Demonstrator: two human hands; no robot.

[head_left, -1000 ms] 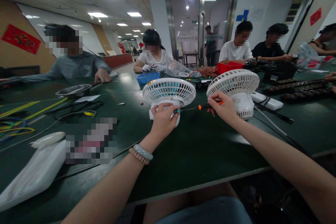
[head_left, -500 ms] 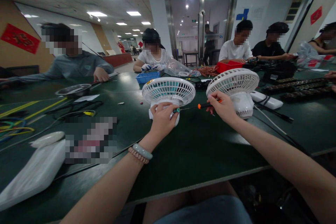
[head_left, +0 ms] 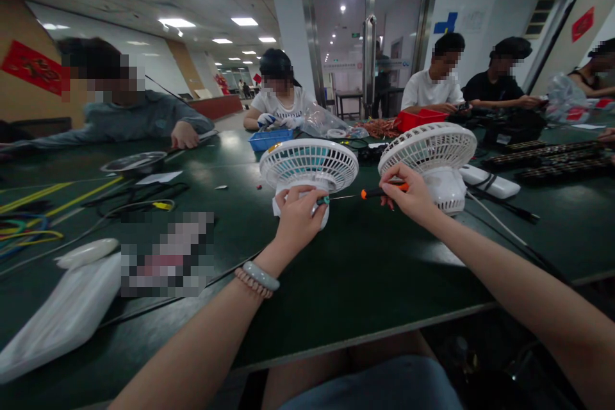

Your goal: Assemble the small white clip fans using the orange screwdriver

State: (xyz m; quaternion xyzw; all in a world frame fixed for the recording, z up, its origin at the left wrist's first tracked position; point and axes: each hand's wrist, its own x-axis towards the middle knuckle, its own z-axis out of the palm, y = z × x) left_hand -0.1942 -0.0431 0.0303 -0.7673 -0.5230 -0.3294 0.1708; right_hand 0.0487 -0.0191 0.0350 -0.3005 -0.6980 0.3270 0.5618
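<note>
My right hand [head_left: 406,191] is closed around the black and orange handle of a screwdriver [head_left: 371,193]. Its thin shaft runs left to a small green-and-black cylinder [head_left: 323,200], pinched in the closed fingers of my left hand [head_left: 300,213]. Whether the tip sits inside the cylinder is too small to tell. Behind my left hand stands a white fan [head_left: 307,163] with a slotted cage, its base partly hidden by that hand. A second white fan [head_left: 430,147] is just behind my right hand.
Across the dark green table [head_left: 375,275] are a blue bin [head_left: 270,139] and a red bin [head_left: 420,118], with several people working. Cables [head_left: 29,230] and a white wrapped package [head_left: 62,314] lie to the left. A white power strip [head_left: 490,182] is at right.
The fingers of my right hand have shifted slightly on the screwdriver handle. My left hand keeps its place at the fan. The person at far left has leaned a little leftward.
</note>
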